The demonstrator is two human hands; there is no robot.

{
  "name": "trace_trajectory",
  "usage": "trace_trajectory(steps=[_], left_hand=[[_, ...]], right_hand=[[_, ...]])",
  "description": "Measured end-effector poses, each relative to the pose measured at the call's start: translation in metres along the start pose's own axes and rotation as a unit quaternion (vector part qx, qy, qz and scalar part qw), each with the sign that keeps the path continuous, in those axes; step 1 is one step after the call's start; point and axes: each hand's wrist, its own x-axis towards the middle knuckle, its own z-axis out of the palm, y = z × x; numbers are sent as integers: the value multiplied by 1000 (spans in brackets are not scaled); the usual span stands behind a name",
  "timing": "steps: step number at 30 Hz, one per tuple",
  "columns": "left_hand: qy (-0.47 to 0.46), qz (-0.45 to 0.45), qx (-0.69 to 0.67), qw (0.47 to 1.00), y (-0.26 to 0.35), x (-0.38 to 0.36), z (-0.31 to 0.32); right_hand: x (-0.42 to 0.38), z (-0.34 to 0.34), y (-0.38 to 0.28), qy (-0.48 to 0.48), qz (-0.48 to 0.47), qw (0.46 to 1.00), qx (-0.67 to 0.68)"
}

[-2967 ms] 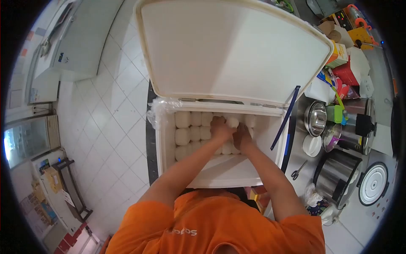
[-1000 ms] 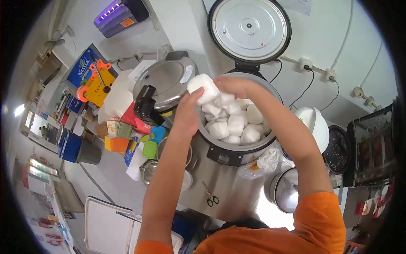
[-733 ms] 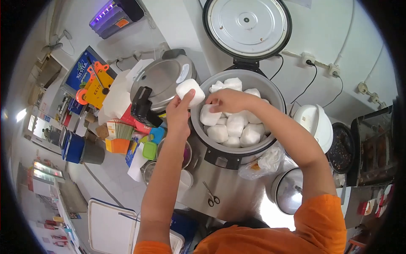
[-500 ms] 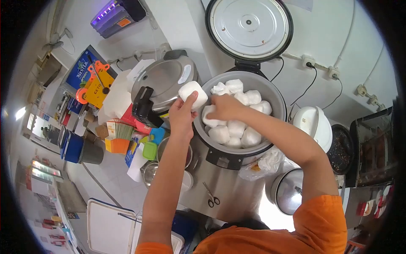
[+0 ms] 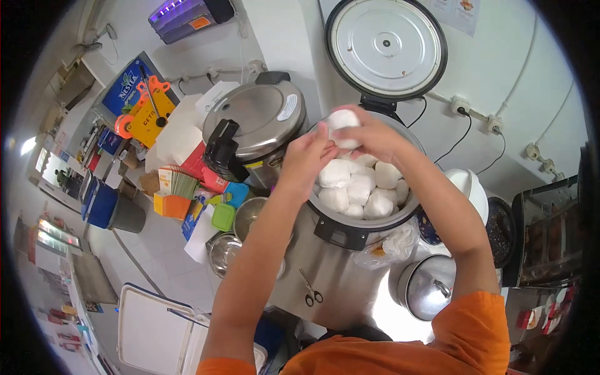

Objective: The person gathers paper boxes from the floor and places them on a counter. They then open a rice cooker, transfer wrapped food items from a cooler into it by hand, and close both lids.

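Over the back of an open grey pot [image 5: 320, 215], both hands meet at a white wrapped bundle [image 5: 344, 128]. My right hand [image 5: 374, 134] is closed round it from the right. My left hand [image 5: 306, 156] touches its left side with fingers pressed together; whether it grips the bundle itself or a bit of its wrapping is too small to tell. Several similar white bundles [image 5: 360, 187] are piled in the pot below. The pot's round lid [image 5: 387, 50] stands raised behind.
A closed steel cooker [image 5: 253, 119] stands left of the pot. Scissors [image 5: 310, 292], a plastic bag [image 5: 392, 247] and a lidded steel pot [image 5: 428, 287] lie nearer me. Metal bowls [image 5: 224, 253] are at the left, a white appliance [image 5: 475, 197] at the right.
My left hand has moved right, over the pot. My right hand has lifted from the pile to the back of the pot, and now both hands are together at one bundle. The view has shifted slightly.
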Motion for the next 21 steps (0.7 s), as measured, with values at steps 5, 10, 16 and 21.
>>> trace_trajectory(steps=[5,10,16,21], left_hand=[[35,130,63,989,-5,-63,-3],[119,99,56,986,-41,-169,-61],[214,-16,120,969,-67,-297,-120],[295,-70,142,942,-96,-411,-163]], right_hand=[[19,-55,40,252,134,904,-319],[39,-66,57,83,120,703,-696],[63,15,46,144,-49,700,-698],[96,7,46,77,-22,793,-604]])
